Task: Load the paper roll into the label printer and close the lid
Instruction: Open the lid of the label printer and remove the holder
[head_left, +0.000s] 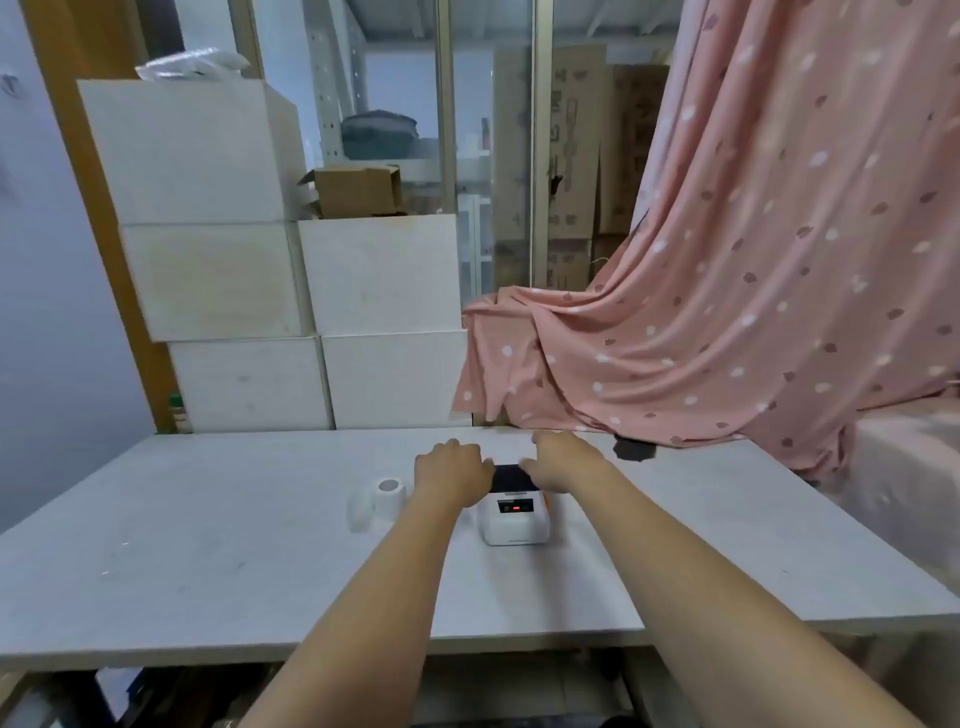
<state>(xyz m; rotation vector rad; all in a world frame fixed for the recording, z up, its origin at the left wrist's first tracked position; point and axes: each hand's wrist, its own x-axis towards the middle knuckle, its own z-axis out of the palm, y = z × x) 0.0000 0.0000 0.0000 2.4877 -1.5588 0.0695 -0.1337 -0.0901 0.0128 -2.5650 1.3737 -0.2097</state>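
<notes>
2 hands, left (453, 474) and right (561, 462), grip unclear, flank 1 printer (514, 517); 1 paper roll (389, 498) beside.

Left hand (453, 472): bare forearm extended toward 12 o'clock, palm down, fingers curled. Right hand (563, 462): forearm extended toward 11 o'clock, palm down, fingers spread forward.

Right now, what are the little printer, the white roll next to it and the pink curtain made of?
The label printer looks like smooth hard plastic: a white rounded shell with a dark panel. The paper roll seems to be matte white paper wound around a grey core, probably cardboard or plastic. The pink curtain is soft cloth, hanging in folds; the fibre can't be told.
</notes>
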